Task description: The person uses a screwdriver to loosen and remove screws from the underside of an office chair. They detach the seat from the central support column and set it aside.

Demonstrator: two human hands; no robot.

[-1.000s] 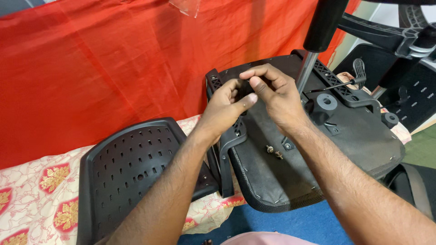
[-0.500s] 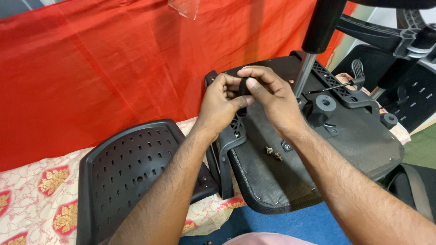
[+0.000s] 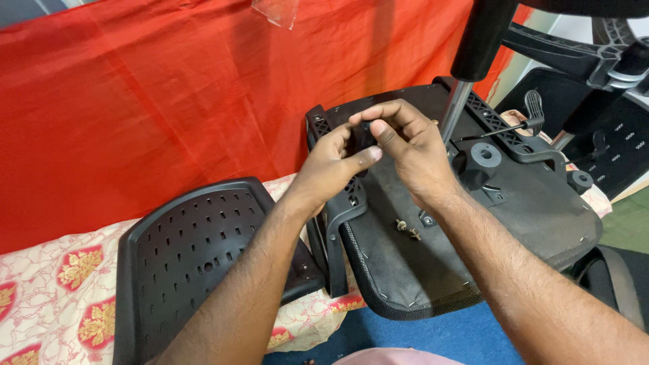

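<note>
A wide red cloth (image 3: 169, 88) hangs across the back of the scene and fills most of the upper view. In front of it lies an upturned black office-chair seat (image 3: 473, 236), its fabric underside facing up and stapled along the rim, resting partly on a cream bedsheet printed with red and gold motifs (image 3: 47, 284). A grey metal gas-lift column with a black sleeve (image 3: 473, 61) rises from the seat's black plastic mechanism plate (image 3: 503, 142). To the left, a black perforated plastic chair backrest shell (image 3: 196, 263) lies on the sheet, touching a black plastic armrest bracket (image 3: 334, 230) that stands against the seat's left edge. A strip of blue floor (image 3: 433, 334) shows below the seat.

Both forearms reach in from the bottom and meet above the seat's far left corner. The left hand (image 3: 331, 162) is curled, thumb stretched toward the other hand, its fingers closed around a small black part (image 3: 362, 137) at the top of the bracket. The right hand (image 3: 412, 152) is also curled, with forefinger and thumb pinching the same small black part from the other side; what the part is cannot be made out. Two small silver screws (image 3: 407, 228) lie loose on the seat fabric, just below the right wrist.
</note>
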